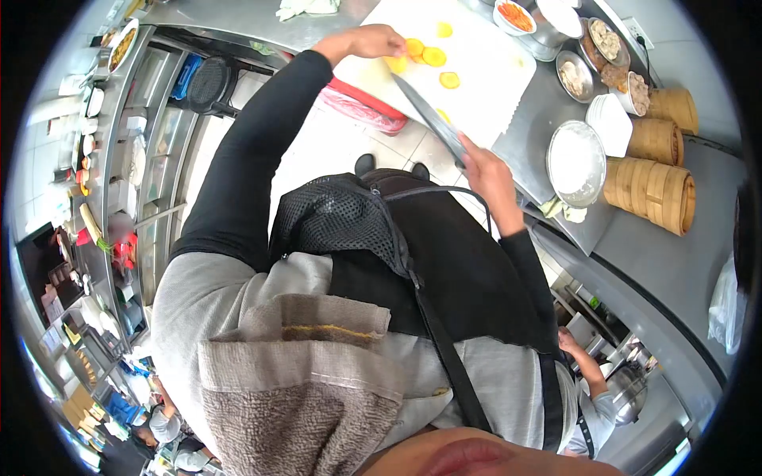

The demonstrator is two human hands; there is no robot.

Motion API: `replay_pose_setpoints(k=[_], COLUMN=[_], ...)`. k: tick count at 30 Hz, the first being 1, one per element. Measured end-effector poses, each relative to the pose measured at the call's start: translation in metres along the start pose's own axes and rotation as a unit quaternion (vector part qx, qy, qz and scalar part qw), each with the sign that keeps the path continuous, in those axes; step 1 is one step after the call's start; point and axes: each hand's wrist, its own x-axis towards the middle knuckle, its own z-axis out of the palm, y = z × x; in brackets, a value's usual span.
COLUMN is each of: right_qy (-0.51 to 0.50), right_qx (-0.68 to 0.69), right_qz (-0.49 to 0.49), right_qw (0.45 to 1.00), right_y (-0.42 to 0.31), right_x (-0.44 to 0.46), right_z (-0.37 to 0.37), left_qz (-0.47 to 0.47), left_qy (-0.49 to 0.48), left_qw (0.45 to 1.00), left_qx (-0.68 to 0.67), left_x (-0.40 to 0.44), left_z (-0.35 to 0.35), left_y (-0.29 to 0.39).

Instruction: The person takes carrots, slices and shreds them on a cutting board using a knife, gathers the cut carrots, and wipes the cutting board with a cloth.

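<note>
My left hand (371,41) is over the white cutting board (492,79), its fingers pinched together at a thin orange-yellow carrot slice (397,65). Wrapped round a knife handle, my right hand (490,181) is at the board's near right edge. The long blade of the knife (431,115) slants across the board, and its tip comes close to the slice under my left fingers. More round carrot slices (433,56) lie flat around the middle of the board. Part of one slice shows beside the blade.
Right of the board stand a bowl of shredded carrot (514,16), metal bowls of pale food (573,77), a large bowl of white powder (577,163), white dishes (609,124) and bamboo steamers (649,195). A red-rimmed bin (369,107) sits below the counter. Other people work behind.
</note>
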Motion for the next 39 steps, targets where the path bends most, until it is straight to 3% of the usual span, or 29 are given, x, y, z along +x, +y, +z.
replay_pose_setpoints(k=[1,3,4,5,8,10,14,15,16,18,19,20,22,23,24,28,34,39], right_qy=[0.025,-0.024,-0.047,-0.008,0.002,-0.001,-0.021,-0.017,-0.017,0.054,0.091,0.018,-0.127,-0.134,-0.141,-0.151,-0.129,-0.111], right_qx=[0.076,0.112,0.132,0.119,0.039,0.018,-0.026,-0.013,0.002,0.035,0.054,0.111,0.213,0.247,0.259,0.258,0.168,0.171], right_qz=[0.007,0.087,0.130,0.065,-0.014,-0.058,-0.005,0.010,0.024,-0.065,-0.107,-0.011,0.184,0.206,0.214,0.227,0.148,0.144], right_qw=[0.997,0.990,0.982,0.991,0.999,0.998,0.999,1.000,1.000,0.996,0.989,0.994,0.951,0.937,0.931,0.927,0.966,0.969], right_y=[0.009,0.017,0.017,0.015,-0.002,-0.001,0.021,0.033,0.042,0.055,0.046,0.037,-0.017,-0.015,-0.015,-0.022,-0.010,-0.013], right_x=[-0.011,-0.016,-0.018,-0.007,0.047,0.087,0.131,0.134,0.133,0.128,0.128,0.121,0.098,0.089,0.082,0.073,0.085,0.104], right_z=[-0.002,-0.014,-0.015,-0.010,0.012,0.038,0.040,0.032,0.028,0.035,0.033,0.032,-0.002,0.007,0.014,0.016,0.033,0.059], left_qz=[-0.009,-0.086,-0.136,-0.186,-0.226,-0.174,-0.121,-0.127,-0.130,-0.136,-0.119,-0.101,-0.087,-0.092,-0.093,-0.121,-0.147,-0.161], left_qy=[-0.006,0.126,0.144,0.162,0.225,0.191,0.156,0.169,0.229,0.332,0.337,0.338,0.354,0.367,0.380,0.443,0.453,0.462], left_qw=[1.000,0.988,0.974,0.949,0.911,0.929,0.914,0.919,0.938,0.933,0.934,0.936,0.931,0.924,0.917,0.889,0.879,0.872], left_qx=[0.003,-0.031,-0.112,-0.194,-0.261,-0.265,-0.354,-0.333,-0.225,0.007,0.002,-0.004,0.022,0.053,0.083,-0.003,-0.011,-0.010], left_x=[-0.014,-0.068,-0.086,-0.097,-0.104,-0.101,-0.073,-0.062,-0.061,-0.059,-0.065,-0.074,-0.084,-0.086,-0.085,-0.075,-0.071,-0.072], left_z=[-0.005,0.000,-0.006,-0.009,-0.003,0.004,0.030,0.044,0.054,0.066,0.067,0.072,0.080,0.089,0.094,0.102,0.105,0.109], left_y=[-0.002,-0.018,-0.017,-0.012,-0.007,-0.012,-0.011,-0.029,-0.025,-0.017,-0.010,-0.003,0.011,0.015,0.018,0.018,0.013,0.018])
